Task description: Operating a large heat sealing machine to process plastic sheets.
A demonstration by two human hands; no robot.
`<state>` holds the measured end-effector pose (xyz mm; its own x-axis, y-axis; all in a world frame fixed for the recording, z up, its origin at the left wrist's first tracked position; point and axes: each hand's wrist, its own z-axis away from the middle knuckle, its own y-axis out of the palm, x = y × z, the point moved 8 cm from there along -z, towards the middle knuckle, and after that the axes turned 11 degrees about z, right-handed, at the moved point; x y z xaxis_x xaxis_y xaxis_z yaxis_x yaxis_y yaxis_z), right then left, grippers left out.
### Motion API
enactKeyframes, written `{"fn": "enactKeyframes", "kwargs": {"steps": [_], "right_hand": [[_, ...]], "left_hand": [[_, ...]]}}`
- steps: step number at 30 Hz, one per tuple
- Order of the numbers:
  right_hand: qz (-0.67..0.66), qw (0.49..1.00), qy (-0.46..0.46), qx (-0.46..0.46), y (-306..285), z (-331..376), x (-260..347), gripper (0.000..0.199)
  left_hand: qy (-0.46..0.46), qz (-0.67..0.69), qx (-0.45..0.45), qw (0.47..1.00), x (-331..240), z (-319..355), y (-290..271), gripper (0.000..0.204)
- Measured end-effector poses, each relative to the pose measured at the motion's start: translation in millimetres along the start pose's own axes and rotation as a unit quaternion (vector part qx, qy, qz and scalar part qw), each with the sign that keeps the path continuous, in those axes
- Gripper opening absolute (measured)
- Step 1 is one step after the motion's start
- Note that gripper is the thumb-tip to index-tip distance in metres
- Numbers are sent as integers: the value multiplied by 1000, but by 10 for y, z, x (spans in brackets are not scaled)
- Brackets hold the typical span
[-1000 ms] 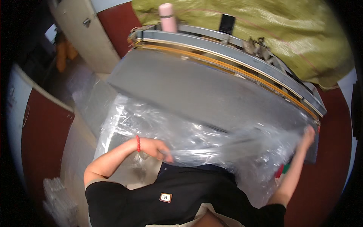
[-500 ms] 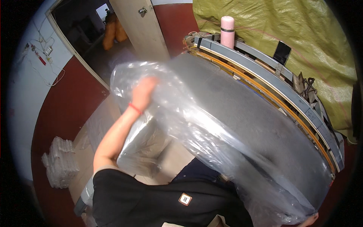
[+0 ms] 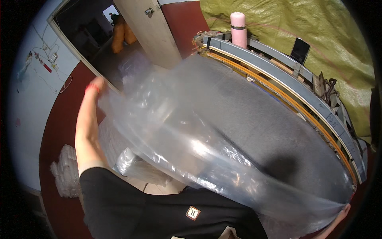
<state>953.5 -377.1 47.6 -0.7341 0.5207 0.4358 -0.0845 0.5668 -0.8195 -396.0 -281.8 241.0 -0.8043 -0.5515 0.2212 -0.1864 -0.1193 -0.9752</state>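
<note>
A large clear plastic sheet (image 3: pixel 179 139) stretches between my two hands, across the near side of a grey worktable (image 3: pixel 254 107). My left hand (image 3: pixel 96 84), with a red band at the wrist, is raised at the far left by the doorway, closed on one end of the sheet; its fingers are partly blurred. At the lower right, my right hand (image 3: pixel 343 213) grips the sheet's other end beside the table's near right corner. Between them the film hangs in loose, shiny folds, and part of it lies over the grey surface.
A metal rail (image 3: pixel 278 65) with an orange strip runs along the table's far edge. Behind it stand a pink bottle (image 3: pixel 238 30) and a dark phone (image 3: pixel 300 51). Stacked clear plastic packs (image 3: pixel 67 171) sit on the left. A door (image 3: pixel 151 32) stands ajar, with orange shapes (image 3: pixel 123 36) beyond.
My left hand has swung left, away from the table, drawing the sheet out wider and flatter. My right hand has moved slightly up and right, still holding its end.
</note>
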Motion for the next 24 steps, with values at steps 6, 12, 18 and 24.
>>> {"fn": "enactKeyframes", "kwargs": {"steps": [6,12,18,24], "right_hand": [[138,990,18,13,206,-350,-739,44],[159,986,41,19,145,12,-892,37],[119,992,28,-16,-138,139,-613,36],[71,996,48,-11,-43,88,-641,40]], "left_hand": [[159,376,-676,614,-1999,537,-2138,26],[250,304,-161,905,-2945,-877,910,51],[235,309,-151,909,-3233,-631,945,36],[334,528,30,781,-3309,-85,807,35]]}}
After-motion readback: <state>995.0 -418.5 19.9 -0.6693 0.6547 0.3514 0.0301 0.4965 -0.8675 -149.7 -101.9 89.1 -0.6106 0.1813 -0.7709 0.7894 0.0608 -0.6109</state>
